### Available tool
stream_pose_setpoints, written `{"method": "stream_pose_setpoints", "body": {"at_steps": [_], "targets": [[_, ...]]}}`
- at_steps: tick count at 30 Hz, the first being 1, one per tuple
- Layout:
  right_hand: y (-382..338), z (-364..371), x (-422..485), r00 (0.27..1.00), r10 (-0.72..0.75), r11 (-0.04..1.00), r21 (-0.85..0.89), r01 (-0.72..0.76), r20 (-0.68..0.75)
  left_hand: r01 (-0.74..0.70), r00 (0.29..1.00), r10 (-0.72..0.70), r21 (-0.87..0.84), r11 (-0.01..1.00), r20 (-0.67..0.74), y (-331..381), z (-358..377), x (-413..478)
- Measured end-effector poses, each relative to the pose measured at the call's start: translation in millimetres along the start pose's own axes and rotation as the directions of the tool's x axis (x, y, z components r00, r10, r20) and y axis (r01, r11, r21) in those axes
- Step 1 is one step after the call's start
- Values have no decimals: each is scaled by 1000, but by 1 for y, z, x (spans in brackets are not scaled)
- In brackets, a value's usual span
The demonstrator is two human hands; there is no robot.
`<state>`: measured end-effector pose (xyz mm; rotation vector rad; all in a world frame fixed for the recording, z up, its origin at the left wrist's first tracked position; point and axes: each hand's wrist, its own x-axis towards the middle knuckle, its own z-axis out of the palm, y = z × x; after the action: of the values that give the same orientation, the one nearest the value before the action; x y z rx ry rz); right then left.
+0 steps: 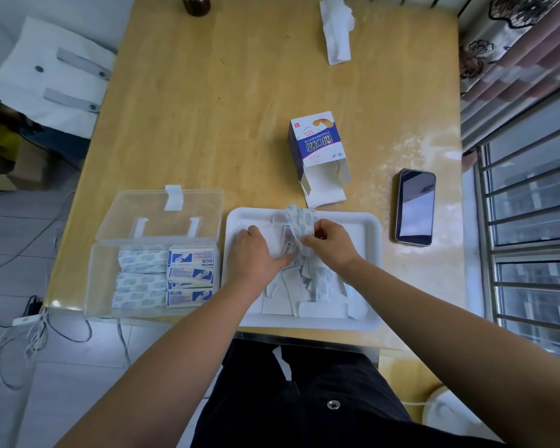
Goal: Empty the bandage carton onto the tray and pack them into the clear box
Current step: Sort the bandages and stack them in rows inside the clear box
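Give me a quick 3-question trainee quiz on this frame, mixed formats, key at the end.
1. True or false: the blue-and-white cardboard bandage carton lies open on the wooden table, beyond the white plastic tray.
2. What lies right of the tray? A) brown bottle B) black smartphone C) crumpled white tissue
3. Short answer: the left hand and right hand grip a bunch of wrapped bandage strips over the tray. Does the clear plastic box, its lid open, already hold bandages?
Key: 1 true; 2 B; 3 yes, rows of them.
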<state>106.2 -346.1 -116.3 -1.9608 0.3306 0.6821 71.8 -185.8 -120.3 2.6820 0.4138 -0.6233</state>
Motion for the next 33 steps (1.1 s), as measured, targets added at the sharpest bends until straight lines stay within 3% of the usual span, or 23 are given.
{"method": "stream_pose_setpoints", "body": {"at_steps": [6, 13, 20, 24, 28, 30, 33], "targets": [[11, -5, -2, 997, 72, 994, 79, -74, 38, -10, 1000, 9, 35, 999, 13, 2, -2, 0], [9, -9, -4, 990, 108, 967, 219, -126, 93, 98, 991, -114, -200, 975, -71, -15, -8, 0], [6, -12, -8, 982, 113, 951, 269, -150, 148, 170, 984, -177, -450, 877, 27, -19, 0, 2], [3, -8, -15, 967, 76, 962, 239, -136, 243, 122, 989, -26, -696, 708, 147, 1, -7, -14], [0, -9, -17, 964, 68, 950, 279, -141, 256, 98, 974, 107, -796, 598, 200, 11, -12, -24], [2, -15, -18, 963, 84, 949, 274, -156, 257, 99, 967, 132, -802, 589, 216, 12, -12, -25], [3, -25, -22, 962, 83, 983, 137, -122, 259, 94, 957, 147, -748, 658, 250, 20, -13, -29]]}}
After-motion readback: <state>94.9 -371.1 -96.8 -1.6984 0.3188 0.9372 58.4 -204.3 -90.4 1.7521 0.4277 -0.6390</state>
